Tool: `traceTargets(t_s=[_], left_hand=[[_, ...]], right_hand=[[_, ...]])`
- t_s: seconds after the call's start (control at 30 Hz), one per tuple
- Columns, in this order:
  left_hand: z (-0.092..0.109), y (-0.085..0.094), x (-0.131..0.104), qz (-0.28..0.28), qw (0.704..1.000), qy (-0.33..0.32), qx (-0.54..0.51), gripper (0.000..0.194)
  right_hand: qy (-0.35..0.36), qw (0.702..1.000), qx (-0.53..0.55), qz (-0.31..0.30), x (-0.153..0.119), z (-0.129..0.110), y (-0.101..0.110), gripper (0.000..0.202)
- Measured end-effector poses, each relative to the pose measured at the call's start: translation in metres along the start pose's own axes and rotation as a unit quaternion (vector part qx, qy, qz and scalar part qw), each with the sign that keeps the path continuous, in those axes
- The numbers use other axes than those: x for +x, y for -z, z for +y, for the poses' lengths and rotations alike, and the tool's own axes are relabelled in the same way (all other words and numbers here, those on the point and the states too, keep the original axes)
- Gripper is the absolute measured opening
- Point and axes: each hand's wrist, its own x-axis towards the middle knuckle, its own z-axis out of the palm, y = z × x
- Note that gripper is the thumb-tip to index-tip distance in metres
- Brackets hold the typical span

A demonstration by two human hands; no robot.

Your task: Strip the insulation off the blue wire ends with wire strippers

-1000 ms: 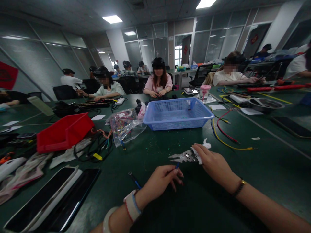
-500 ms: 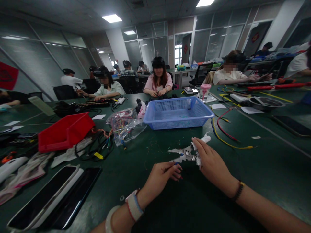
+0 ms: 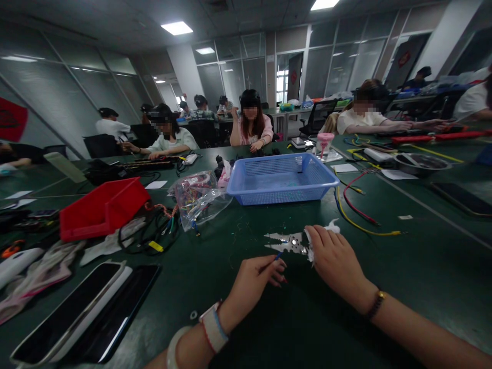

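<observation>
My right hand (image 3: 337, 259) is closed round the white-wrapped handles of a pair of wire strippers (image 3: 292, 243). Their silver jaws point left and stand slightly apart. Just below and left of them, my left hand (image 3: 254, 278) pinches a short blue wire (image 3: 279, 255) between thumb and fingers. The wire's upper end reaches up to the lower jaw; I cannot tell whether it lies between the blades. Most of the wire is hidden by my fingers. Small wire scraps lie on the green table (image 3: 230, 302) left of the jaws.
A blue plastic basket (image 3: 282, 196) stands beyond my hands. At left are a clear bag of wires (image 3: 198, 197), a red bin (image 3: 103, 210), and phones (image 3: 73, 312). Yellow and red cables (image 3: 359, 226) lie at right. Other people sit across the table.
The strippers' jaws have come closer together and my right hand has tightened and lowered slightly. My left hand stays nearly still. A person opposite has raised one hand.
</observation>
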Motion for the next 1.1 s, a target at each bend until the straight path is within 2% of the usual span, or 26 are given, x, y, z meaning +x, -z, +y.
traceTargets(t_s=[0.5,0.6,0.77,1.1], left_hand=[[-0.006,0.000,0.001,-0.029,0.999,0.017,0.026,0.031],[-0.007,0.001,0.002,-0.041,0.998,0.028,0.039,0.032],[-0.004,0.002,0.001,-0.061,0.997,0.009,0.035,0.036],[0.001,0.003,-0.001,-0.060,0.996,-0.001,0.068,0.031]], right_hand=[[-0.001,1.000,-0.005,-0.024,0.005,0.008,0.001,0.014],[-0.002,1.000,-0.003,-0.026,0.006,0.010,0.000,0.017],[0.003,1.000,0.002,-0.021,0.006,0.016,0.002,0.032],[0.014,0.999,0.008,-0.045,0.001,0.017,-0.002,0.043]])
